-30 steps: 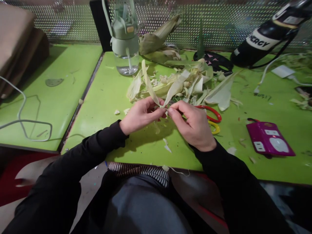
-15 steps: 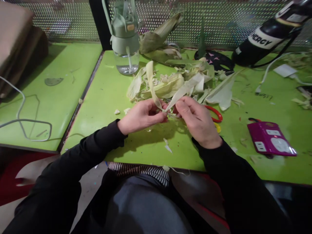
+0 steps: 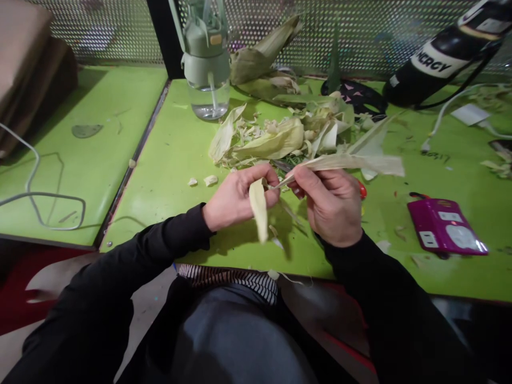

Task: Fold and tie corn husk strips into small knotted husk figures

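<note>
The table (image 3: 168, 160) is bright lime green. At centre frame the short husk strip (image 3: 259, 209) is creamy yellow, and the long husk strip (image 3: 352, 162) to its right is a paler grey-green. The sleeves (image 3: 160, 250) are black, above a black-and-white striped hem (image 3: 228, 277). Lower right lies a magenta box (image 3: 444, 232) with white patches. Top centre, the bottle (image 3: 206, 53) is sage green. Upper right, a black disc (image 3: 356, 96) carries pink triangles.

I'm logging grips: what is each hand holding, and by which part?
The left hand pinches a short husk strip by its upper end; the right hand pinches a long husk strip by its narrow end.
</note>
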